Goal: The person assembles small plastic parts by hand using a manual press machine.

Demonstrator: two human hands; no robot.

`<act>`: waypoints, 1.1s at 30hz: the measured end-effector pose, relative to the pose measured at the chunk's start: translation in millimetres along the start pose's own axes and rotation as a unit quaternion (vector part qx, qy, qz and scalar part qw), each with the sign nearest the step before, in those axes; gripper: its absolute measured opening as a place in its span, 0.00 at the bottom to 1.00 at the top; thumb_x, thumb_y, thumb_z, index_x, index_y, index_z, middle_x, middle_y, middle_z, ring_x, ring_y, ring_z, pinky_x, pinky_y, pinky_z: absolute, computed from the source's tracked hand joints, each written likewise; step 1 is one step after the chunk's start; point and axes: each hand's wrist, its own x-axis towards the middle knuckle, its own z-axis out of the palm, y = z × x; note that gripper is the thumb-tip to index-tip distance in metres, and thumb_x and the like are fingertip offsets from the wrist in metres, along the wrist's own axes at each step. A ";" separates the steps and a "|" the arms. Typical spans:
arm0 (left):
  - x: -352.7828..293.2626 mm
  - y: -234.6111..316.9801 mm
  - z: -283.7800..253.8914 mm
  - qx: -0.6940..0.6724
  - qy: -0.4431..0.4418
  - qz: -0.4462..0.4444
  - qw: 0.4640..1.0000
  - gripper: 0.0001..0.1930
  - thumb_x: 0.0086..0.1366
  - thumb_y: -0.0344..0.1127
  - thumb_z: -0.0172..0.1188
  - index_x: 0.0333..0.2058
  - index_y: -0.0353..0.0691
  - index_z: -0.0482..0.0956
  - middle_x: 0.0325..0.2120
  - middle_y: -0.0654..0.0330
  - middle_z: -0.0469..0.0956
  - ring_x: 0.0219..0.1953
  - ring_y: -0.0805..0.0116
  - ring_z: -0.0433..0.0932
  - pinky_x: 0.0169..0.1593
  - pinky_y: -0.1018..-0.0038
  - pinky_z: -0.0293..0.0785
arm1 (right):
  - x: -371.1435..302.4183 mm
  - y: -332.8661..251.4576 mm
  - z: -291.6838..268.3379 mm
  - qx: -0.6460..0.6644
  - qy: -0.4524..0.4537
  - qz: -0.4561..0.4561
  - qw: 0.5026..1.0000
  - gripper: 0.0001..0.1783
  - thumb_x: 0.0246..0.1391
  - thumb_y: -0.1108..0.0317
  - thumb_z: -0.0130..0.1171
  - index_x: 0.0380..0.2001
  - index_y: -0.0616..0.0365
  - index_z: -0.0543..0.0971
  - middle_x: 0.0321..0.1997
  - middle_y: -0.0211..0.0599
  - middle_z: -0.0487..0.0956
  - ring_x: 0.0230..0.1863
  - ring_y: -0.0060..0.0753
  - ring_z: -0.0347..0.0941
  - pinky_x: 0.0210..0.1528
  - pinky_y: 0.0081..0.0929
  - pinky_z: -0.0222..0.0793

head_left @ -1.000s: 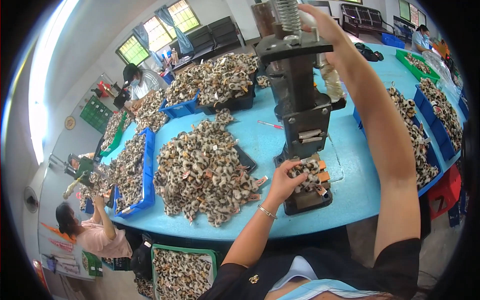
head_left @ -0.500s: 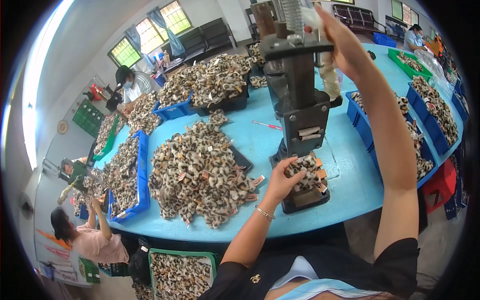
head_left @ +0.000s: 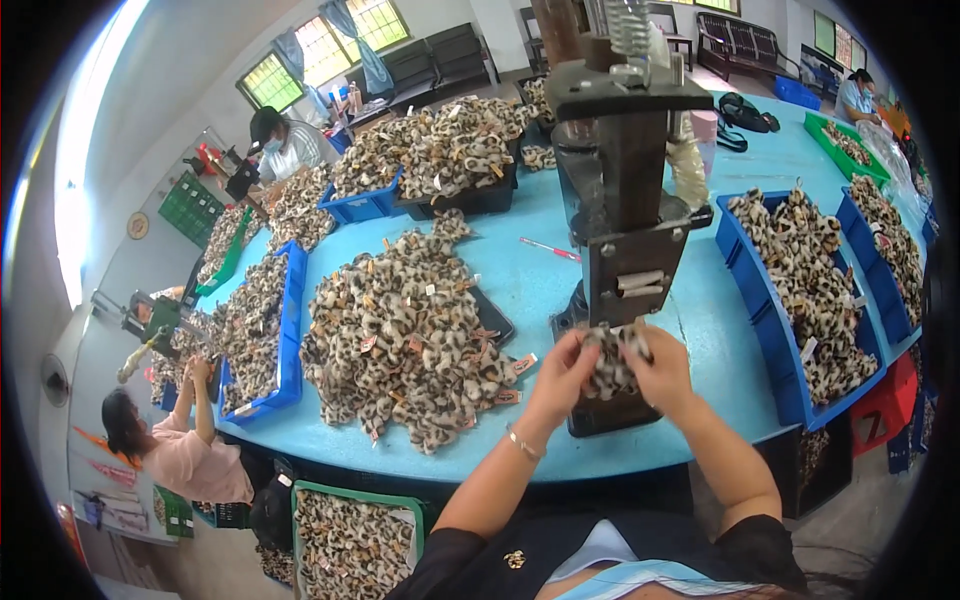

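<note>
Between both my hands is a small spotted plush piece point(head_left: 611, 372), furry in cream, black and brown. My left hand point(head_left: 562, 378) grips its left side and my right hand point(head_left: 661, 372) its right side, fingers closed on the fur. The piece sits just above the base of a dark metal hand press point(head_left: 638, 180), under its head. Parts of the piece are hidden behind my fingers. To the left on the blue table lies a big heap of similar plush pieces point(head_left: 395, 335), some with tags.
A blue bin of plush pieces point(head_left: 725, 255) stands right of the press. Another blue bin point(head_left: 292, 345) is at the left, and a dark crate point(head_left: 450, 208) behind the heap. A red pen point(head_left: 550, 248) lies near the press. Co-workers sit at the left and far side.
My right hand has come down from the press's upper handle to the plush piece. My left hand stays on the piece. The view has shifted slightly.
</note>
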 end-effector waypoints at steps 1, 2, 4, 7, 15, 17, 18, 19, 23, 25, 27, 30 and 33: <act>-8.3 -1.1 4.1 0.004 -0.007 0.042 0.999 0.04 0.66 0.33 0.52 0.35 0.39 0.72 0.25 0.69 0.70 0.27 0.81 0.68 0.30 0.85 0.64 | -10.7 8.6 0.5 -0.091 0.088 -0.210 0.969 0.12 0.46 0.66 0.64 0.30 0.63 0.76 0.28 0.36 0.75 0.31 0.26 0.70 0.30 0.28 0.66; -16.2 -0.4 10.2 0.005 -0.008 0.045 0.999 0.04 0.66 0.33 0.52 0.35 0.39 0.72 0.25 0.69 0.70 0.27 0.81 0.68 0.30 0.85 0.64 | -19.4 13.7 -3.1 -0.178 0.173 -0.407 0.879 0.13 0.42 0.70 0.67 0.30 0.62 0.76 0.29 0.36 0.74 0.32 0.26 0.69 0.31 0.28 0.65; -28.7 0.7 9.2 0.208 -0.049 0.204 0.955 0.07 0.65 0.33 0.54 0.39 0.37 0.72 0.33 0.66 0.73 0.39 0.77 0.71 0.43 0.79 0.68 | -25.7 10.3 -2.4 -0.068 0.106 -0.325 0.937 0.15 0.39 0.70 0.69 0.30 0.60 0.75 0.28 0.37 0.73 0.29 0.35 0.68 0.31 0.29 0.64; -40.9 4.5 11.4 0.244 -0.085 0.265 0.929 0.08 0.64 0.33 0.55 0.39 0.37 0.72 0.34 0.66 0.73 0.38 0.77 0.71 0.42 0.78 0.68 | -45.8 -6.9 -9.4 0.012 -0.017 -0.224 0.974 0.18 0.35 0.70 0.71 0.29 0.59 0.73 0.28 0.38 0.71 0.28 0.45 0.67 0.32 0.32 0.63; -39.5 16.5 0.2 -0.048 -0.290 -0.069 0.953 0.05 0.66 0.35 0.53 0.35 0.40 0.72 0.29 0.72 0.71 0.32 0.85 0.67 0.36 0.86 0.64 | -44.0 -16.7 -19.1 -0.104 -0.094 -0.454 0.880 0.20 0.30 0.74 0.70 0.30 0.54 0.72 0.32 0.34 0.74 0.32 0.40 0.69 0.35 0.34 0.61; -39.1 11.9 -1.3 -0.049 -0.285 -0.081 0.954 0.05 0.66 0.35 0.54 0.34 0.40 0.71 0.28 0.72 0.70 0.32 0.85 0.66 0.36 0.86 0.63 | -46.9 -12.7 -17.6 -0.100 -0.106 -0.449 0.882 0.20 0.30 0.75 0.70 0.31 0.54 0.72 0.32 0.34 0.74 0.33 0.40 0.69 0.36 0.34 0.62; -39.5 10.1 -1.1 -0.050 -0.283 -0.096 0.953 0.05 0.66 0.35 0.54 0.34 0.40 0.70 0.28 0.73 0.69 0.31 0.85 0.65 0.35 0.86 0.63 | -49.8 -8.4 -15.2 -0.060 -0.103 -0.392 0.912 0.21 0.31 0.76 0.69 0.31 0.55 0.72 0.32 0.35 0.73 0.33 0.41 0.69 0.36 0.34 0.63; -40.8 7.8 2.1 -0.050 -0.282 -0.096 0.953 0.05 0.66 0.35 0.54 0.34 0.40 0.70 0.28 0.73 0.69 0.31 0.85 0.65 0.35 0.86 0.63 | -51.5 -6.1 -13.8 -0.020 -0.098 -0.332 0.938 0.21 0.31 0.77 0.69 0.32 0.56 0.72 0.32 0.35 0.73 0.34 0.41 0.69 0.36 0.33 0.64; -42.2 1.2 17.4 -0.015 -0.146 -0.006 0.989 0.05 0.67 0.33 0.52 0.34 0.40 0.67 0.29 0.72 0.65 0.32 0.85 0.63 0.36 0.86 0.62 | -58.6 -8.8 -6.6 0.003 -0.091 -0.235 0.968 0.20 0.31 0.78 0.69 0.32 0.58 0.73 0.31 0.37 0.72 0.35 0.43 0.70 0.36 0.32 0.66; -41.6 -2.1 20.2 0.004 -0.084 0.034 0.996 0.03 0.68 0.30 0.49 0.35 0.40 0.66 0.30 0.71 0.63 0.33 0.85 0.63 0.38 0.86 0.62 | -56.9 -10.2 -2.2 -0.051 -0.027 -0.230 0.972 0.18 0.32 0.76 0.70 0.30 0.59 0.75 0.30 0.38 0.72 0.33 0.43 0.69 0.35 0.31 0.66; -40.4 -1.6 22.9 0.004 -0.082 0.037 0.996 0.03 0.68 0.30 0.50 0.35 0.40 0.66 0.30 0.71 0.63 0.33 0.84 0.63 0.38 0.86 0.62 | -57.4 -10.5 -4.2 -0.071 -0.023 -0.251 0.965 0.17 0.33 0.75 0.70 0.30 0.60 0.75 0.30 0.39 0.72 0.32 0.43 0.69 0.34 0.32 0.65; -39.7 -1.6 21.1 0.020 -0.071 0.038 0.997 0.03 0.68 0.31 0.50 0.35 0.40 0.65 0.29 0.71 0.63 0.32 0.85 0.63 0.37 0.87 0.61 | -57.0 -8.9 -4.1 -0.060 -0.048 -0.290 0.954 0.17 0.35 0.71 0.71 0.29 0.62 0.76 0.28 0.39 0.72 0.31 0.44 0.68 0.34 0.34 0.65; -35.3 -9.0 17.5 0.038 -0.045 0.016 0.998 0.05 0.68 0.34 0.50 0.36 0.41 0.66 0.26 0.73 0.64 0.30 0.86 0.62 0.34 0.87 0.59 | -58.5 -3.9 -2.8 -0.014 -0.111 -0.183 0.977 0.16 0.38 0.67 0.70 0.29 0.61 0.76 0.27 0.39 0.72 0.33 0.45 0.67 0.35 0.35 0.64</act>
